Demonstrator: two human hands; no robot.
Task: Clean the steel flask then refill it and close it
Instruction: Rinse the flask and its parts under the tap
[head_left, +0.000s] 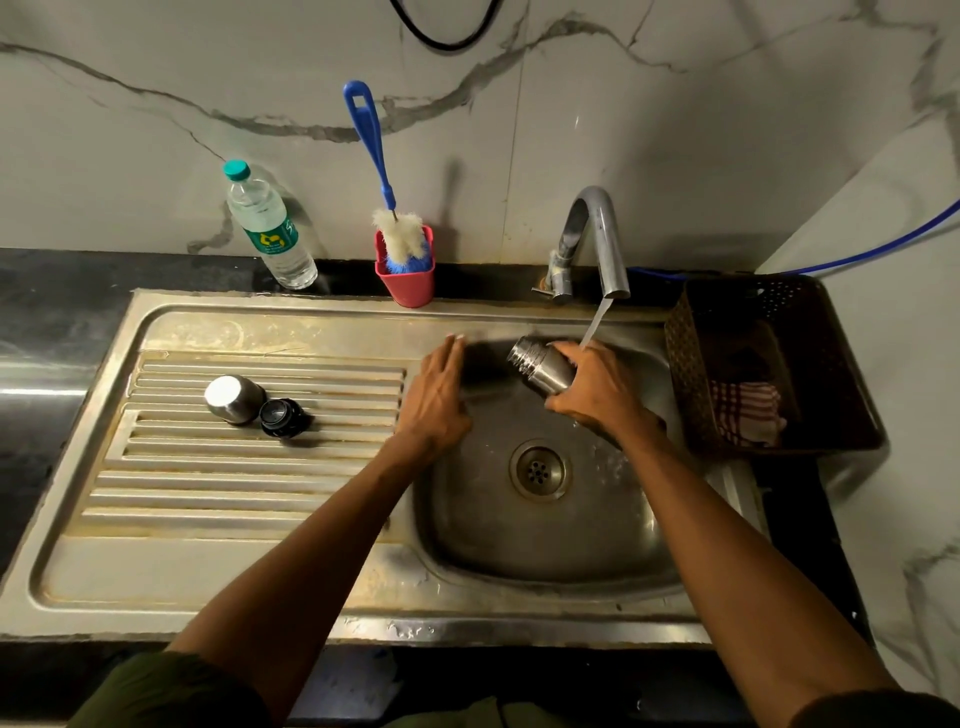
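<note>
R hand (597, 387) grips the flask (540, 364) tipped over the sink (519, 551) by the tap (597, 239), L hand (436, 395) is open w/ nothing, so wet steel may slip & drop.

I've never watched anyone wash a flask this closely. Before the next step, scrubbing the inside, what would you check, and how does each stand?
1. Flask firmly gripped by the right hand: ok.
2. Left hand free for the brush: ok, open and holding nothing.
3. Bottle brush within reach: ok, standing in the red cup.
4. Tap running: ok.
5. Cup lid and black stopper out of the way: ok, on the drainboard.
6. Water inside the flask: cannot tell.
</note>
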